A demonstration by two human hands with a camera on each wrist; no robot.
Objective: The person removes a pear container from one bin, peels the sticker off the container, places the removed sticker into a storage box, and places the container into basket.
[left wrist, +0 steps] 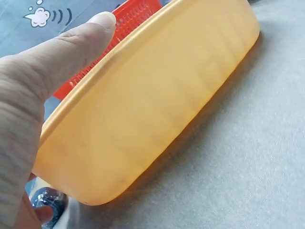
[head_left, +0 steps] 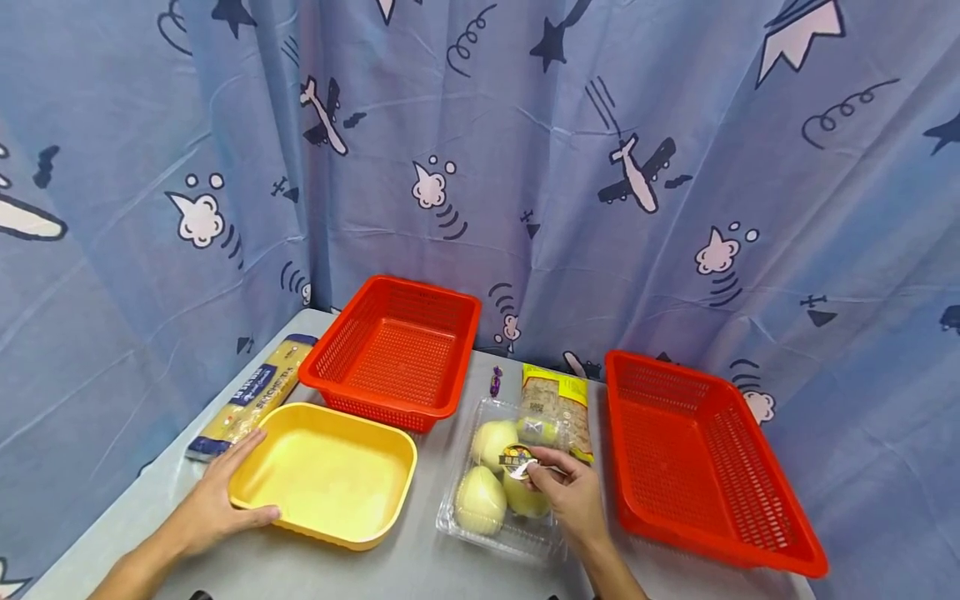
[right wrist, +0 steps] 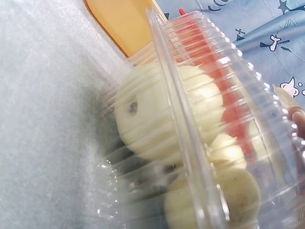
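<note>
My left hand (head_left: 213,508) holds the near left corner of a yellow plastic basin (head_left: 330,467), its thumb over the front rim and its fingers along the left side. In the left wrist view the thumb (left wrist: 71,52) lies stretched above the basin's wall. A clear plastic clamshell box (head_left: 495,542) of several pale yellow-green fruits, like pears (head_left: 481,500), lies to the right. Over its lid, my right hand (head_left: 573,492) pinches the edge of a round dark label (head_left: 516,460) between thumb and forefinger. In the right wrist view, only part of a finger (right wrist: 298,119) shows.
A red basket (head_left: 397,350) stands behind the basin, and another red basket (head_left: 690,458) to the right. Along the left edge lies a yellow and blue packet (head_left: 258,392). Behind the box are a purple-wrapped candy (head_left: 496,381) and a yellow-topped bag (head_left: 558,396). A curtain (head_left: 480,167) hangs behind the table.
</note>
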